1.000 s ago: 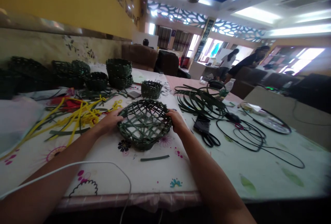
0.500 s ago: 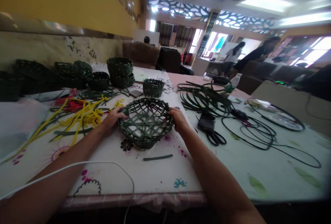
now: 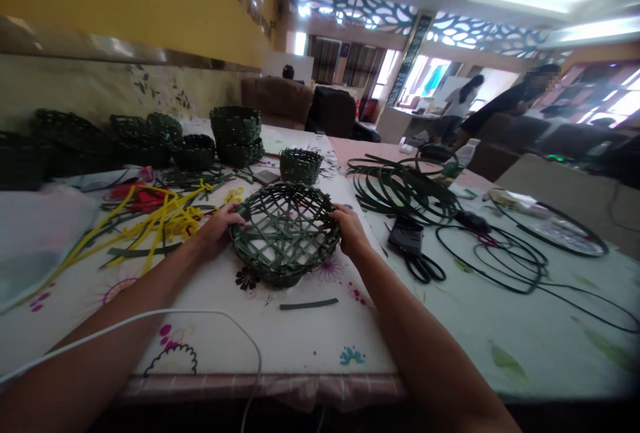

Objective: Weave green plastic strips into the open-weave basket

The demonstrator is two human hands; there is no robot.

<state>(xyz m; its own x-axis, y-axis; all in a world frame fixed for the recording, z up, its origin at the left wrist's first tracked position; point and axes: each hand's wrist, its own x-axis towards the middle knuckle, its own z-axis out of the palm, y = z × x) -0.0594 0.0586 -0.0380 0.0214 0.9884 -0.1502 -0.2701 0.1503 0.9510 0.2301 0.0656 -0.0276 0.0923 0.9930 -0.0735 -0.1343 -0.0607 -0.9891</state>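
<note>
The left hand, fingers spread, and the right hand, fingers curled over, still clasp opposite sides of the rim of the woven green-strip basket, which stays between them on the floral tablecloth, its weave unchanged.

One head-worn camera faces forward and down across the white floral tablecloth from its 6 o'clock edge, close above the green woven-strip basket.
</note>
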